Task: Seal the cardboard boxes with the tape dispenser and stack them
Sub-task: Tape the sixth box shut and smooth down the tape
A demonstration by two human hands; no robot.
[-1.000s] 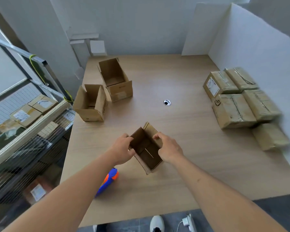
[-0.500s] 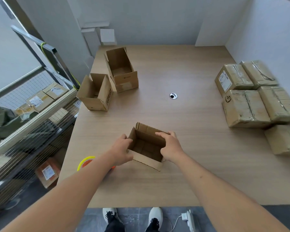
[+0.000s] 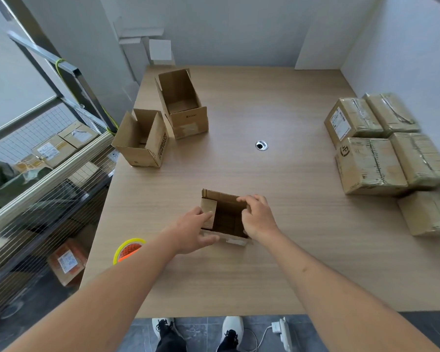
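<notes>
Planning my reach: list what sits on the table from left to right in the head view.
tape dispenser → shorter open box → taller open box → open box being held → cable hole → sealed boxes

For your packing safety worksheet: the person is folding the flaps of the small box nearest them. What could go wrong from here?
1. The tape dispenser lies at the table edge beside the left forearm; a nudge might knock it off.
2. The small box is light; both hands, left hand and right hand, may crush its flaps.
</notes>
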